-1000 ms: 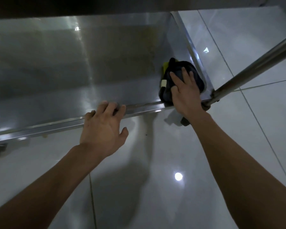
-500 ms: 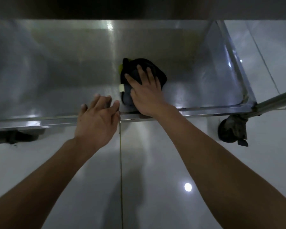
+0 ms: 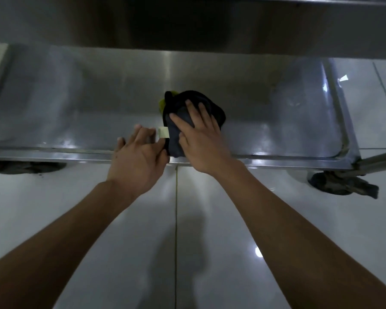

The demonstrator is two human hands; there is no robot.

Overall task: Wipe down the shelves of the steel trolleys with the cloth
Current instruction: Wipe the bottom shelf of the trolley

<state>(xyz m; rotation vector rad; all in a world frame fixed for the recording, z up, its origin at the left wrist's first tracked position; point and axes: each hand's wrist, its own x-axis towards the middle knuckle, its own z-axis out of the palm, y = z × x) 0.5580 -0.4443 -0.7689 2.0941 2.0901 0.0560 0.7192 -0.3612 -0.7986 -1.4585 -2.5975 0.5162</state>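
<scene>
Your right hand (image 3: pixel 202 139) has its fingers spread flat over the bunched dark cloth (image 3: pixel 193 108), pressing it down to scrub the bottom shelf (image 3: pixel 76 103). Just left of the cloth, your left hand (image 3: pixel 138 161) rests relaxed fingers on the shelf's front rim, likely steadying the trolley.

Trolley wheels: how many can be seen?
2: one wheel under the lower shelf's near right corner, another under its near left edge. Far-side wheels are hidden.
</scene>
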